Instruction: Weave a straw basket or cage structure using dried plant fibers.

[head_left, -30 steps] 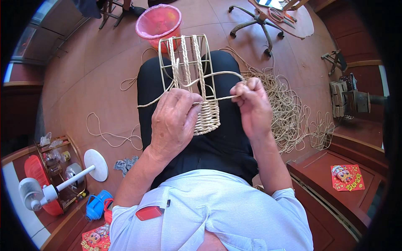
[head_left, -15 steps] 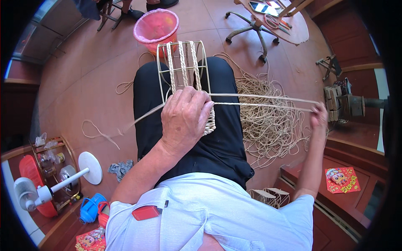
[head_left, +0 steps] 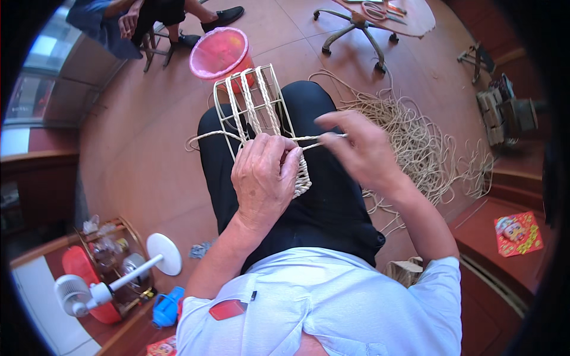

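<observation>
On my lap rests a narrow metal wire frame [head_left: 287, 113]. Three lengthwise bands of twisted pale cord [head_left: 249, 104] run along it, and its near end carries a tight woven section [head_left: 303, 181]. My left hand [head_left: 261, 169] is closed over the edge of this weaving, thumb and fingers pressing together at the cords. To its right, my right hand [head_left: 365, 151] is slightly blurred, thumb and forefinger apart. Two strands of cord [head_left: 309, 139] run from the weaving to between them; its other fingers are hidden. A loose loop [head_left: 199, 138] sticks out left of the frame.
A large tangle of cord [head_left: 415, 148] lies on the floor at right. Beyond my knees stand a pink-lined bucket [head_left: 221, 53] and a round table [head_left: 415, 21] with scissors [head_left: 375, 10]. Another person's hand [head_left: 130, 21] shows at far left; a white fan [head_left: 77, 293] stands near left.
My right hand has come in from far right to beside the frame, and the stretched strands are now short. My left hand stays on the weaving. The view has shifted slightly.
</observation>
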The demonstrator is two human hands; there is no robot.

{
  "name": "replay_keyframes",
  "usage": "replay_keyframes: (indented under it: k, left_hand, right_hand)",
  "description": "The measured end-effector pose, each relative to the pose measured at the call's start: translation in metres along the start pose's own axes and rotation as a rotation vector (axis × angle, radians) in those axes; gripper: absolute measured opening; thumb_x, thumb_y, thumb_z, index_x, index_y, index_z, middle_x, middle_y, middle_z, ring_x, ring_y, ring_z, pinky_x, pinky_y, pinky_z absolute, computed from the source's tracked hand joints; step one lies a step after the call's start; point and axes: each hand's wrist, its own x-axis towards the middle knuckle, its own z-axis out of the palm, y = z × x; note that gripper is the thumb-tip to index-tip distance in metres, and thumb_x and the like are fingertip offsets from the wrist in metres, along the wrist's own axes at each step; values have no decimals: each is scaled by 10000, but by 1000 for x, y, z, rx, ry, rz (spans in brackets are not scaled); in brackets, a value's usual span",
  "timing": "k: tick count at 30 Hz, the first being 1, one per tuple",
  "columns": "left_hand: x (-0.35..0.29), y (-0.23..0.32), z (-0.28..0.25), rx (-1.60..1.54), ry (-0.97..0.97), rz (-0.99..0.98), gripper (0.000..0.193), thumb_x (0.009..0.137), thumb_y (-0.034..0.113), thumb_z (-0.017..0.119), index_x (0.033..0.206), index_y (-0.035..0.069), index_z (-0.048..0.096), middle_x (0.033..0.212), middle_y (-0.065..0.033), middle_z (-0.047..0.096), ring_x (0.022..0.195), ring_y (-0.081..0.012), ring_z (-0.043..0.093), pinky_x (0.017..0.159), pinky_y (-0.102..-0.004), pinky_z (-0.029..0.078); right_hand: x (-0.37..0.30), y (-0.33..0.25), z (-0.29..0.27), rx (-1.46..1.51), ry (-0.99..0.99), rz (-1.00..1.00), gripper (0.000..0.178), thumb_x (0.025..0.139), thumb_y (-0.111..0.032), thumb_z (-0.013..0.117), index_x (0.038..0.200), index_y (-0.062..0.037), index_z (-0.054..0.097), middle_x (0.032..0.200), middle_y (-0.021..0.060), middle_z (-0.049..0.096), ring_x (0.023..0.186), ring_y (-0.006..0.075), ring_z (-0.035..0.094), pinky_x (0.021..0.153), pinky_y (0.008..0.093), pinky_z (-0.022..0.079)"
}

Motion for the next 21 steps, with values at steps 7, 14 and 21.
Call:
replay_keyframes:
  k: [7,14,21]
  left_hand:
    - [-3,-2,-2,-7,22,-40,136,912,125,822,921,87,691,894,-86,661,854,-319,670,781,-450,520]
    - [0,-2,-1,-58,73,25,123,912,119,821,921,88,702,873,-82,666,836,-308,676,774,-445,526]
    - [-5,0,-6,28,57,-16,112,913,115,819,926,89,711,867,-76,662,822,-302,672,769,-442,524]
  right_hand:
    - [6,63,-10,-158,169,-126,157,1062,-103,687,1156,3,753,1107,205,772,1006,387,762,923,432,604]
    - [-180,310,-384,-823,533,1001,424,1040,-321,712,1312,-2,775,1324,200,788,1262,312,736,1117,423,530]
    - [-15,86,-126,-147,322,333,320,1089,-122,692,1376,10,745,1304,99,781,1184,185,714,1064,332,549]
